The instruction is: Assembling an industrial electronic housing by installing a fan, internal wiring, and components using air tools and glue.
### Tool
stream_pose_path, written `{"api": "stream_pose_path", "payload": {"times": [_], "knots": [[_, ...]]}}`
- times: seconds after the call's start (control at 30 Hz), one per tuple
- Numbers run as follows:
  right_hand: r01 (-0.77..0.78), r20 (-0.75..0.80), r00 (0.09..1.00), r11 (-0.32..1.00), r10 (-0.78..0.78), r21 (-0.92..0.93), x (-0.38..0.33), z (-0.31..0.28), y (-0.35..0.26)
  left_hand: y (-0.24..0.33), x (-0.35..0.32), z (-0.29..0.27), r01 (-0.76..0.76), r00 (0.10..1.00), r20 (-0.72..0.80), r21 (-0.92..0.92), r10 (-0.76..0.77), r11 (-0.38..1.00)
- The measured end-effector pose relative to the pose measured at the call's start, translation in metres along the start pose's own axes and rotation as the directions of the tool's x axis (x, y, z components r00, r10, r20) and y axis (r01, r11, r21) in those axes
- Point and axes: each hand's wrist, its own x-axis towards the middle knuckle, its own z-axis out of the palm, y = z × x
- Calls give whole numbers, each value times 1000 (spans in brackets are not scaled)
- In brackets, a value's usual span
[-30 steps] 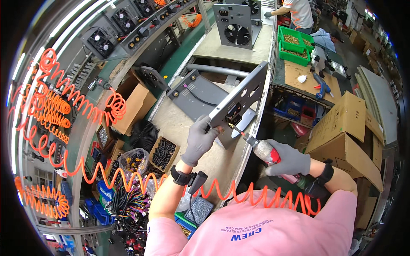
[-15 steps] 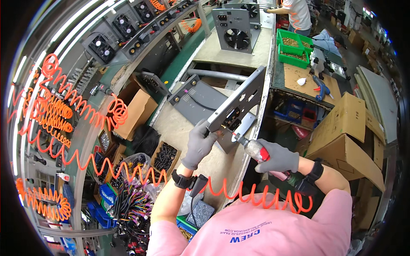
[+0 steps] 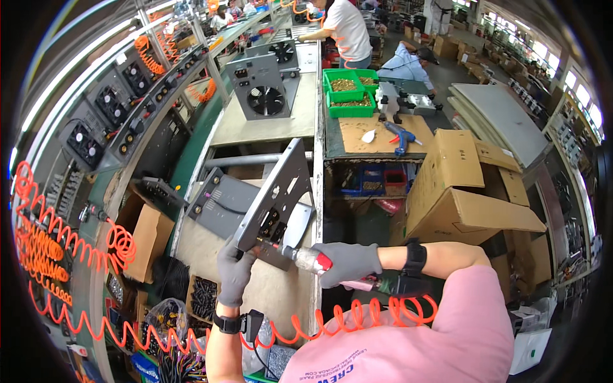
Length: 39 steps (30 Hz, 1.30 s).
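Note:
A grey metal panel [image 3: 276, 191] with cut-outs and black sockets stands tilted on the bench, joined or close to a grey metal base plate [image 3: 231, 205]; which, I cannot tell. My gloved left hand [image 3: 234, 274] is closed on the panel's near lower corner. My gloved right hand [image 3: 350, 263] wraps round a power screwdriver [image 3: 308, 260] with a silver and red body. Its tip points left at the panel's lower part, beside the left fingers. The tip's exact contact is too small to make out. A white rounded piece [image 3: 297, 225] shows behind the panel.
An orange coiled hose [image 3: 357, 324] crosses before my chest. Ahead stands a grey housing with a fan [image 3: 265, 101]. On the right are green bins of screws [image 3: 350, 105], a blue glue gun [image 3: 401, 137] and an open carton [image 3: 447, 198]. A co-worker [image 3: 348, 32] stands farther off.
The view has swung, so the scene sits farther left and lower. The screwdriver's tip has come closer to the panel and my left fingers. Both hands keep their holds.

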Motion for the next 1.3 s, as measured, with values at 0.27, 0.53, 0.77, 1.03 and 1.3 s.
{"api": "stream_pose_path", "payload": {"times": [0.27, 0.53, 0.77, 1.03, 1.3], "knots": [[-18, -9, 1000, 996, 17, -85, 1, -2, 1, 4, -1, 6, 0, 1000, 14, -1, 0, 1000], [97, -122, 985, 976, -122, -193, 10, 2, 12, -1, 2, 6, 8, 1000, -10, 15, -8, 1000], [62, 14, 998, 997, -61, -35, -4, 4, 3, 6, -33, -4, 378, 906, -47, -356, -421, 854], [70, 261, 962, 997, -74, 22, -1, 12, 24, -11, -162, -47, 213, 839, -194, -743, -508, 635], [-115, 458, 877, 990, 142, -86, 22, 32, -14, 0, -314, -94, 69, 412, -787, -475, -459, 877]]}}
